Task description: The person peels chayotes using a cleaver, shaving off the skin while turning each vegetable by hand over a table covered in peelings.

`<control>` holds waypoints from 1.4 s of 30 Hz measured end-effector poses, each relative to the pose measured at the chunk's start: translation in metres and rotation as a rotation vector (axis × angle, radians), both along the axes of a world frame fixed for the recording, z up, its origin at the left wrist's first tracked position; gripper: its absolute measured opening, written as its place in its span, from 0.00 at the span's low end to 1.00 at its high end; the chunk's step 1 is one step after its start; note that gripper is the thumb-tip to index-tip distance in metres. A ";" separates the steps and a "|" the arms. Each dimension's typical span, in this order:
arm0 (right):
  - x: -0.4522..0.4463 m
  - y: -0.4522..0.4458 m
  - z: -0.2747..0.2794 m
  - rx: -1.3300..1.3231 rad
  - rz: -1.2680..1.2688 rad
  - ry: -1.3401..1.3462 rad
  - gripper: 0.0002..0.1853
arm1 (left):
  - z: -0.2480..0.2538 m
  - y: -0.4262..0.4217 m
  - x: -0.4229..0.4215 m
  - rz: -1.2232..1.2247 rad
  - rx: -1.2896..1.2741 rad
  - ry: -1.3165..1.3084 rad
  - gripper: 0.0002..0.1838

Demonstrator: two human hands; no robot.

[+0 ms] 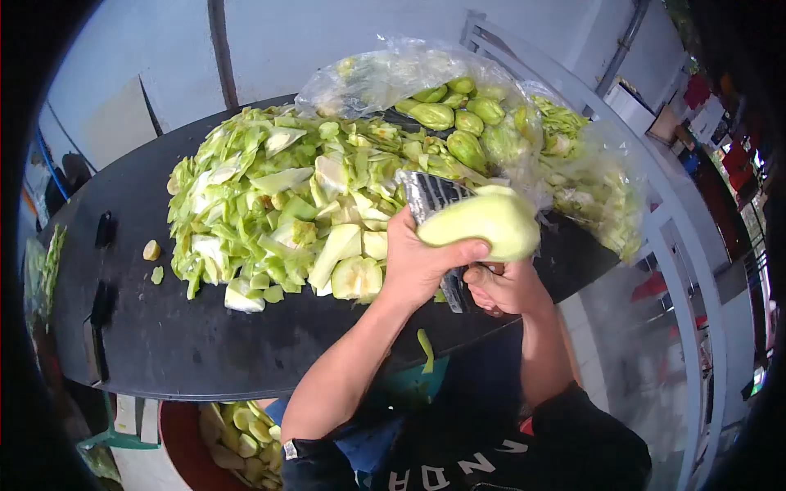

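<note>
My left hand [417, 258] is closed around a smooth, pale green, pear-shaped fruit [487, 222] that looks peeled, its thumb lying along the near side. Just below the fruit, my right hand [508, 288] has its fingers curled shut; what they hold is hidden. A flat, shiny, dark-streaked piece [434, 195], blade-like in shape, shows behind the fruit. Another dark streaked part [455, 290] shows between the hands; I cannot tell whether the two are one thing. Left of my hands lies a big heap of green peelings [254, 188], with a cut fruit half [358, 278] at its front.
Clear plastic bags [360, 78] with whole green fruits [467, 150] and peelings lie at the back right of the black table [188, 344]. Black-handled knives [98, 319] rest at its left. Below stands a red tub [182, 442] of pale pieces. A grey metal rail [688, 270] runs on the right.
</note>
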State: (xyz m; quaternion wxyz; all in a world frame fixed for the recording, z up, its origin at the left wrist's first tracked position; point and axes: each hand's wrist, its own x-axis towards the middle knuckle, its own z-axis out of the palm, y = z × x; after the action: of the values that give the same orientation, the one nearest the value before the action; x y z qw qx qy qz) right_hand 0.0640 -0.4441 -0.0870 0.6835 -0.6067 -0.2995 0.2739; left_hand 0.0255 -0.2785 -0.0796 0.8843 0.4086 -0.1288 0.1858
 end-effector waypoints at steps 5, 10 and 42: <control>-0.008 0.017 0.013 -0.090 -0.082 -0.034 0.14 | -0.003 0.003 0.004 0.038 -0.082 0.071 0.33; 0.030 0.044 0.025 -0.292 0.049 -0.012 0.16 | -0.022 0.030 0.027 0.022 -0.230 0.181 0.27; 0.059 0.119 0.037 -0.099 0.002 -0.203 0.18 | -0.024 0.075 0.029 0.051 -0.347 0.387 0.23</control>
State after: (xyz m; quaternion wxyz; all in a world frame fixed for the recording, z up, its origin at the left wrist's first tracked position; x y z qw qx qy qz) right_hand 0.1232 -0.3251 -0.0499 0.6186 -0.6640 -0.3539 0.2262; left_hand 0.0548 -0.2032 -0.1040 0.9444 0.2817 0.0868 0.1458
